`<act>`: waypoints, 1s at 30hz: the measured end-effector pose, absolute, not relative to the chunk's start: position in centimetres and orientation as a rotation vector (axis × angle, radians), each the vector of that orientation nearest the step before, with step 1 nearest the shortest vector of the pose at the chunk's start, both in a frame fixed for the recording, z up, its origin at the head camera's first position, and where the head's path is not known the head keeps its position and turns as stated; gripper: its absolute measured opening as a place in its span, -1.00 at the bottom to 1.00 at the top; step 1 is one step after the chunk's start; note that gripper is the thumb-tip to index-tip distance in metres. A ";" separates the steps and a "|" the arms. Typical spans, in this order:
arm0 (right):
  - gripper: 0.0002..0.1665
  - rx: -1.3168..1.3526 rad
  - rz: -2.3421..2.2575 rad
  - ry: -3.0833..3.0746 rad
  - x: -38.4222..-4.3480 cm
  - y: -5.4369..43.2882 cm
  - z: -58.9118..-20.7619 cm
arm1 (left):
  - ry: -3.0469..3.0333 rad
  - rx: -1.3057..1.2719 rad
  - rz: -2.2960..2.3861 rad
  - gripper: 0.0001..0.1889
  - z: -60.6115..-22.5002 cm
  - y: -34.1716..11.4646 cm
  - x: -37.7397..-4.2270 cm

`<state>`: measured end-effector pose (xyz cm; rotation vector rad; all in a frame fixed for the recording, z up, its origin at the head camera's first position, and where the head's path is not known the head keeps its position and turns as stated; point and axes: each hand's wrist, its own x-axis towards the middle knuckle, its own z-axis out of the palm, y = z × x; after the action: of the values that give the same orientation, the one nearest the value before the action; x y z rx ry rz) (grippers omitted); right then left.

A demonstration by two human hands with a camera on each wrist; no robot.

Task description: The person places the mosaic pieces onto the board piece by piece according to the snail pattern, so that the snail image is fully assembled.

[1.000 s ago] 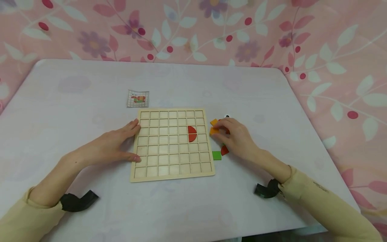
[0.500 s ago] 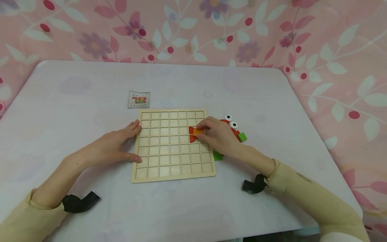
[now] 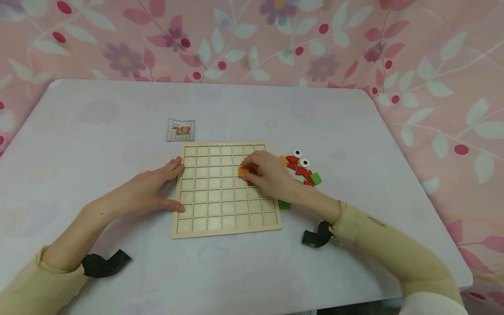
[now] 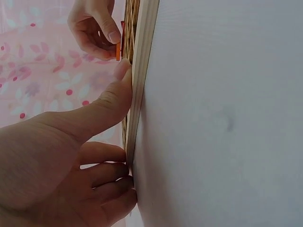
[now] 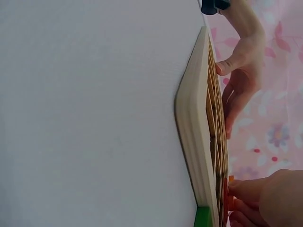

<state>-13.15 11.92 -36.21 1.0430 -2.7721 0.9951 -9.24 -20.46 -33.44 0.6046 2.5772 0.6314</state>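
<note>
A square wooden grid board (image 3: 214, 197) lies on the table. My left hand (image 3: 147, 190) rests along its left edge, fingers spread, the thumb over the rim near the lower corner. Over the upper right part of the grid, my right hand (image 3: 275, 175) pinches an orange square tile (image 3: 243, 171) between thumb and fingers. Beside that tile, red pieces (image 3: 250, 183) sit in the grid, mostly hidden under the hand. The left wrist view shows the pinched orange tile (image 4: 118, 51) edge-on, close to the board's surface.
Right of the board lie loose red pieces (image 3: 301, 170), two eye discs (image 3: 304, 162), another orange tile (image 3: 283, 160) and a green square (image 3: 316, 178). A green tile (image 3: 283, 204) touches the board's right edge. Behind the board lies a small picture card (image 3: 181, 130).
My right hand has taken an orange tile from the loose pieces and carried it left over the grid, past the red pieces. My left hand stays on the board's edge.
</note>
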 end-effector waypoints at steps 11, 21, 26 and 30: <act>-0.78 1.005 1.019 -2.783 -13.4 11.2 -36.5 | 2.578 0.618 0.617 0.21 -33.6 -20.5 -9.2; -0.76 1.029 1.030 -2.770 -13.2 11.1 -36.6 | 2.578 0.618 0.626 0.21 -33.7 -20.6 -9.3; -0.74 0.988 1.053 -2.786 -13.1 11.4 -36.7 | 2.574 0.611 0.632 0.21 -33.7 -20.5 -9.3; -0.73 0.944 1.063 -2.771 -12.9 12.3 -36.6 | 2.580 0.612 0.618 0.22 -33.7 -20.5 -9.3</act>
<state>-12.93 12.27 -36.59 0.9439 -2.7711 1.0628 -9.29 -20.50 -33.68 0.6121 2.5805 0.6181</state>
